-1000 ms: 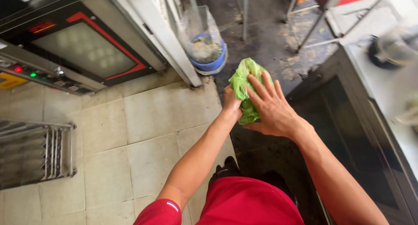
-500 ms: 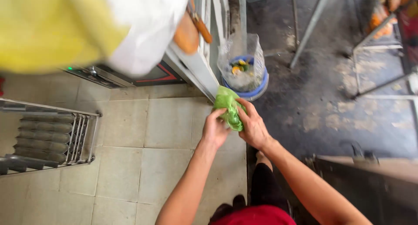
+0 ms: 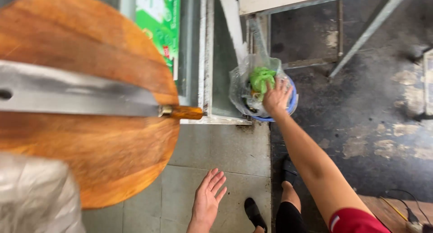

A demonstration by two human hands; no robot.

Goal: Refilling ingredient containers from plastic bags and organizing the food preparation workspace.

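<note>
So the right hand (image 3: 276, 96) is reaching way out and down into a small bin (image 3: 292, 102) with a blue rim, lined with a thin, crinkly clear plastic bag (image 3: 239, 86). The fingers are spreading loosely and curling over a wad of green leafy stuff (image 3: 260, 77), soft and ruffled like lettuce scraps. The fingertips are touching it, but whether they're actually gripping it or just pressing on it, I can't tell from this angle. The greens are sitting inside the bag near the top, with some darker bits underneath that are too murky to make out.

The left hand (image 3: 208, 198) is hanging low over the pale square floor tiles (image 3: 225, 147), palm flat, fingers straight and fanned a bit, holding nothing at all.

Up close on the left, a thick round wooden chopping board (image 3: 112, 156) is filling the view, warm brown with visible grain and a worn surface. A cleaver is lying across it, with a broad dull steel blade (image 3: 76, 95) and a short rounded wooden handle (image 3: 185, 112) sticking past the board's edge. A wrinkly translucent bag (image 3: 36, 197) is sitting at the bottom left. The floor to the right is dark, stained concrete (image 3: 361, 124).
</note>
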